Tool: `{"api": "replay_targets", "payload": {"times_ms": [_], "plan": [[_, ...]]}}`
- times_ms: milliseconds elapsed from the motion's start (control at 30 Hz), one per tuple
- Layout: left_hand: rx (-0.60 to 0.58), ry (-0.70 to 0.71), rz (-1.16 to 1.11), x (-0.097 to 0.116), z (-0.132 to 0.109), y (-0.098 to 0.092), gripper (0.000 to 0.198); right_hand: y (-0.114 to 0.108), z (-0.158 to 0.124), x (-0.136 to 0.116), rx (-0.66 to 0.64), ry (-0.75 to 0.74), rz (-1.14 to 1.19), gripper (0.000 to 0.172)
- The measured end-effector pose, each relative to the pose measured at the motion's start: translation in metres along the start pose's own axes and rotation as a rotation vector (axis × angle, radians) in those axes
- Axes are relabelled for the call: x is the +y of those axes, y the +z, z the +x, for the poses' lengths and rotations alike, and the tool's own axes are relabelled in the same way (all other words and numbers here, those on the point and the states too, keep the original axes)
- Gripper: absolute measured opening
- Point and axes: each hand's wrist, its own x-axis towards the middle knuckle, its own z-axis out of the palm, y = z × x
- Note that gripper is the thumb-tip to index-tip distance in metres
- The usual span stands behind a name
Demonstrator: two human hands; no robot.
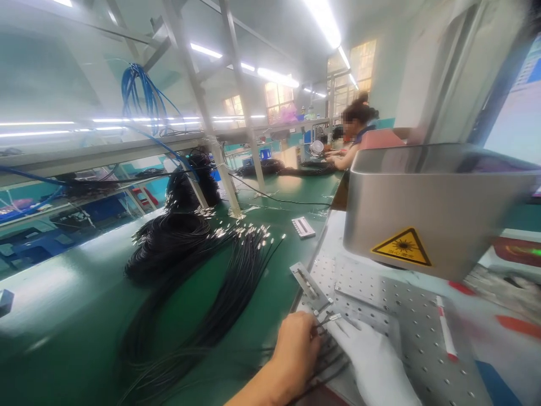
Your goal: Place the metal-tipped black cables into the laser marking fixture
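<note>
Your left hand [296, 349] is bare and sits at the near edge of the perforated metal plate [422, 332], its fingers curled and pinched on a small bunch of thin black cables [325, 361] whose metal tips [329, 320] stick out just past your fingertips. Your right hand [372, 361], in a white glove, lies flat with fingers held together, pressing on the same cables right beside the left hand. The tips point toward a small metal fixture [308, 285] that sits at the plate's left edge. Above the plate's far side hangs a grey metal housing [422, 208] carrying a yellow laser warning label [401, 247]. A red-and-white pen [446, 330] lies on the plate to the right of your gloved hand. On the green table [63, 304] to your left, a large spread of black cables [203, 265] fans out with silvery ends toward the middle. Another person [355, 132] sits at the table's far end.
</note>
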Motion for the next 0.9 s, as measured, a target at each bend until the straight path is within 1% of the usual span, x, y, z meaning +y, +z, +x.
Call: {"api": "replay_targets", "payload": {"times_ms": [67, 167, 233, 300, 367, 433, 500, 567, 633, 700, 767, 833, 900], "plan": [[-0.005, -0.021, -0.080, -0.002, 0.001, 0.001, 0.009, -0.010, -0.001, -0.003, 0.009, -0.010, -0.033, 0.066], [-0.007, -0.042, -0.176, -0.006, 0.003, 0.003, 0.014, -0.012, -0.004, -0.006, 0.089, 0.008, -0.041, 0.057], [0.026, -0.025, -0.237, -0.009, 0.003, 0.003, 0.016, -0.005, -0.004, -0.007, 0.103, 0.025, -0.038, 0.054], [0.082, 0.006, -0.322, -0.012, 0.002, 0.002, 0.013, 0.005, -0.002, -0.006, 0.090, 0.033, -0.058, 0.057], [0.129, 0.018, -0.415, -0.014, 0.001, 0.001, 0.007, 0.015, 0.001, -0.005, 0.104, 0.026, -0.086, 0.062], [0.149, 0.027, -0.454, -0.015, 0.001, 0.000, 0.009, 0.022, 0.003, -0.004, 0.126, 0.026, -0.096, 0.063], [0.159, 0.043, -0.375, -0.013, 0.001, 0.001, 0.014, 0.026, 0.003, -0.004, 0.164, 0.024, -0.093, 0.063], [0.151, 0.044, -0.204, -0.010, 0.001, 0.002, 0.017, 0.030, 0.003, -0.004, 0.197, 0.020, -0.079, 0.060], [0.109, 0.025, -0.021, -0.005, 0.002, 0.002, 0.021, 0.033, 0.002, -0.003, 0.206, 0.017, -0.069, 0.058], [0.052, 0.001, 0.109, 0.000, 0.002, 0.001, 0.026, 0.037, 0.002, 0.000, 0.201, -0.005, -0.067, 0.059], [0.020, -0.006, 0.173, 0.003, 0.001, 0.000, 0.029, 0.041, 0.002, 0.004, 0.194, -0.050, -0.073, 0.062], [0.021, 0.005, 0.176, 0.004, 0.001, -0.001, 0.029, 0.043, 0.002, 0.007, 0.184, -0.088, -0.079, 0.064], [0.029, 0.019, 0.161, 0.003, 0.001, -0.001, 0.027, 0.041, 0.002, 0.008, 0.191, -0.091, -0.080, 0.065]]}}
